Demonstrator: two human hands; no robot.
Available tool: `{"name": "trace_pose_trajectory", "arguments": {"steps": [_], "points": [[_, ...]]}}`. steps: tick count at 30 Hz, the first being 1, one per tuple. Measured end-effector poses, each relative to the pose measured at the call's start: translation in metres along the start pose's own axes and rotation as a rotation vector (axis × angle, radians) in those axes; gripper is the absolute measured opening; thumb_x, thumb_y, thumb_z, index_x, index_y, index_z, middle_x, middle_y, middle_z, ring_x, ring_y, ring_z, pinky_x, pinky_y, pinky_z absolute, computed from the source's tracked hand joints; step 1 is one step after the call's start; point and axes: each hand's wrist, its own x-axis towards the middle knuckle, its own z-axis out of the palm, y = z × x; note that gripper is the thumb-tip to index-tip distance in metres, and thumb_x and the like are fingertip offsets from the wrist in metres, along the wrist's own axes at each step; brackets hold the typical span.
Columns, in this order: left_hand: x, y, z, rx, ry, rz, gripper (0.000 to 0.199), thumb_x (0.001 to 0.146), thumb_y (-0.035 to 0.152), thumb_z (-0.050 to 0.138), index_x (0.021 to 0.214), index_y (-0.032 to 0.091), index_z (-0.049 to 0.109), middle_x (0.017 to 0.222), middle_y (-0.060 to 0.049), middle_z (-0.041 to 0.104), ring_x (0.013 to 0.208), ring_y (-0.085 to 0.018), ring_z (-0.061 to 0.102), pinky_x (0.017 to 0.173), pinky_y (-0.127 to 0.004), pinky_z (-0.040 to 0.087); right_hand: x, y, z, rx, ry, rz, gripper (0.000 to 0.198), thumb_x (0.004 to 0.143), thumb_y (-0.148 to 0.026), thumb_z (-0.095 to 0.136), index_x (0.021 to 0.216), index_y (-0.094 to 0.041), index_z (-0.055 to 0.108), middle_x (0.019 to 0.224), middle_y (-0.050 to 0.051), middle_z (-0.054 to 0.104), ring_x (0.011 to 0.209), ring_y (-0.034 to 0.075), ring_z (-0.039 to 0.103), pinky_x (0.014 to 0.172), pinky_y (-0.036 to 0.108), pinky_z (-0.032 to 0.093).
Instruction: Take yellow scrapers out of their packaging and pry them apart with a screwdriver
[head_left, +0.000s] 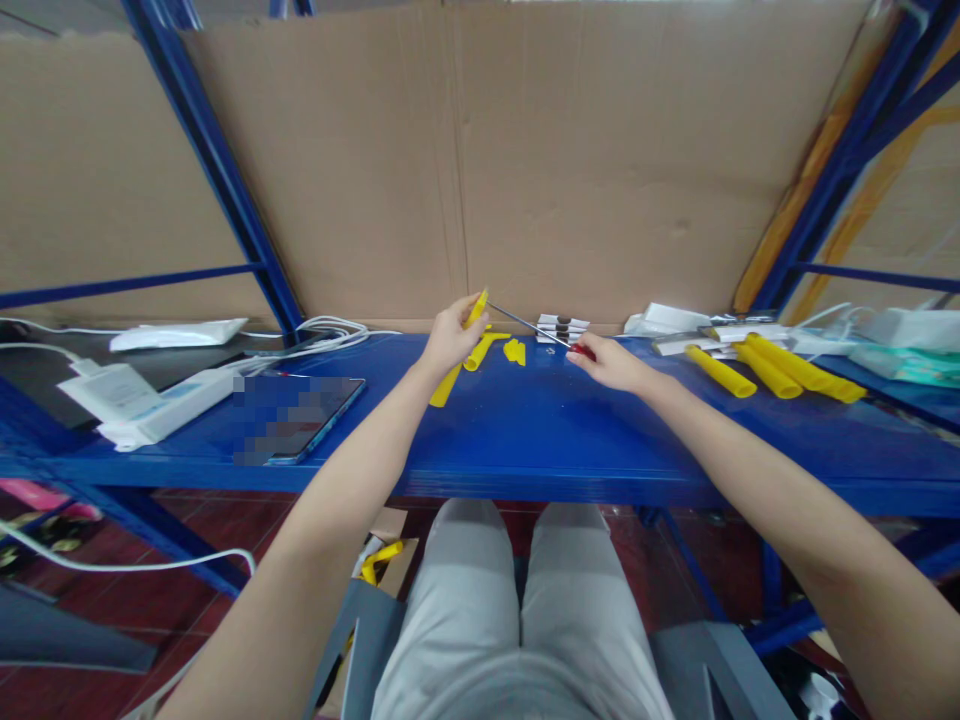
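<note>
My left hand (449,342) is closed around a yellow plastic piece with a tube-like handle (445,388) that points down toward me. In my right hand (606,362) is a screwdriver (544,334) with a red handle and a long thin metal shaft. Its tip reaches the top end of the yellow piece; whether it touches a screw is too small to tell. Just behind my left hand lies another yellow piece with a handle (485,349). A small yellow part (515,351) rests between my hands on the blue tabletop (540,430).
Several yellow tubes (772,370) lie at the right by white packets. Small white-and-black packs (562,327) stand against the cardboard wall (585,160). To the left are a phone (315,420), a white power strip (172,405) and cables (330,335). Below sits a box (405,570) with yellow parts.
</note>
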Motion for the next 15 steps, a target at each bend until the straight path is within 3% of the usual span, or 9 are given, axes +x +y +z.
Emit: {"name": "trace_pose_trajectory", "arguments": {"steps": [5,11,15], "points": [[-0.0006,0.0011,-0.0005,-0.007,0.002,0.008,0.043,0.086,0.043,0.054,0.118,0.015,0.061,0.109,-0.011,0.071,0.107,-0.024,0.065,0.09,-0.035,0.052,0.0001,0.004,0.0028,0.024,0.045,0.015,0.02,0.086,-0.039,0.053,0.093,-0.02,0.051,0.078,0.004,0.063,0.067,0.018,0.057,0.06,0.028,0.04],[-0.0008,0.0019,-0.0005,-0.012,0.012,0.006,0.042,0.087,0.044,0.053,0.116,0.015,0.061,0.108,-0.012,0.071,0.108,-0.023,0.064,0.091,-0.035,0.052,0.0004,-0.0002,0.0004,0.008,-0.024,0.004,0.022,0.093,-0.035,0.04,0.097,-0.019,0.054,0.094,0.011,0.067,0.083,0.023,0.062,0.073,0.033,0.045],[-0.0008,0.0023,-0.0018,-0.007,0.015,-0.002,0.041,0.086,0.042,0.054,0.116,0.015,0.061,0.109,-0.011,0.071,0.108,-0.023,0.064,0.09,-0.033,0.051,0.0002,-0.004,-0.0012,-0.03,-0.042,0.014,0.022,0.093,-0.033,0.04,0.09,-0.018,0.055,0.091,0.013,0.067,0.08,0.024,0.062,0.071,0.033,0.044]]}}
